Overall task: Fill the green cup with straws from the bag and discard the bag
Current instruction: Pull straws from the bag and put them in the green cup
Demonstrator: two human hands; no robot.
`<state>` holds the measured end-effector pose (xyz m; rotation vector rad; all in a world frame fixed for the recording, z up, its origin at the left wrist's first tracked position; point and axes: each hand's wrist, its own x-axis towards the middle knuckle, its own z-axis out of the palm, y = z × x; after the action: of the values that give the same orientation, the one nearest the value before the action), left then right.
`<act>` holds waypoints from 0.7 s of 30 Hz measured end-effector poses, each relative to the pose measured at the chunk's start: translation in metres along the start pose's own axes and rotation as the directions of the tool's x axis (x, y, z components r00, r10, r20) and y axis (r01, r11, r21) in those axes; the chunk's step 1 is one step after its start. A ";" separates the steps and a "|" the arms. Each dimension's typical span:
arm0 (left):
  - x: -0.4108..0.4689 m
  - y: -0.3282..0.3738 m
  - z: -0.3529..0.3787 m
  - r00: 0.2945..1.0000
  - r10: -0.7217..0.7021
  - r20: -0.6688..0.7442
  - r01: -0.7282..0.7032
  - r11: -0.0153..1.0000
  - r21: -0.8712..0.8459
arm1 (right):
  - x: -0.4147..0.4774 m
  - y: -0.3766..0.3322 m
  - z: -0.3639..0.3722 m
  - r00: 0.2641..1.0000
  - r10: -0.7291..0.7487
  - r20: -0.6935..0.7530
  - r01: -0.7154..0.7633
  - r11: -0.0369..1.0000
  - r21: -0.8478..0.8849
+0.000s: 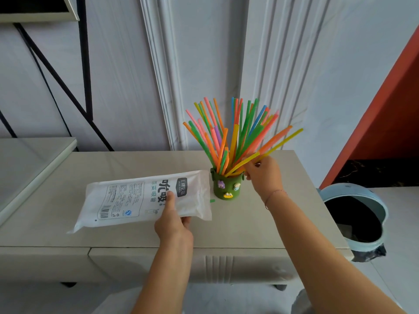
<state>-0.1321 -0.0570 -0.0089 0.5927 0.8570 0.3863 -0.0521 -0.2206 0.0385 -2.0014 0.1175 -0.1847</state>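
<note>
A green cup [227, 184] stands upright on the beige table [136, 162], near its back edge and toward the right side. Small figures decorate the front of the cup. It is packed with coloured straws [226, 132] in orange, green, pink, yellow and blue, which fan out above the rim in all directions.

The right hand [264, 175] sits just to the right of the cup, at rim height. Its fingers are closed around a few yellow and orange straws [275, 141] that lean out to the right, their lower ends inside the cup. A thin bracelet [273, 196] circles the wrist.

The left hand [173, 223] pinches the white bag [140, 200] near its right end, thumb on top over the printed lettering and fingers underneath. The bag lies flat and long, stretching to the left above the table, its right end just beside the cup. It looks flat and mostly empty.

On the floor to the right of the table stands a light blue bin [362, 214] with a black liner, open at the top.
</note>
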 end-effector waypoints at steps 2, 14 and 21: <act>-0.001 0.000 0.001 1.000 0.004 0.006 -0.004 1.000 -0.001 | 0.001 0.003 0.008 0.999 0.022 0.038 -0.021 0.999 -0.033; -0.001 0.003 0.000 1.000 0.021 0.006 -0.021 1.000 0.001 | -0.004 0.007 -0.003 0.999 -0.046 0.003 0.045 0.990 0.134; -0.004 0.003 0.004 1.000 0.019 0.015 -0.019 1.000 -0.008 | -0.004 0.006 0.005 0.998 -0.051 -0.020 0.053 0.995 0.085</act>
<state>-0.1320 -0.0583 -0.0029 0.5958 0.8353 0.4017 -0.0551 -0.2184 0.0306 -1.9185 0.0678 -0.2372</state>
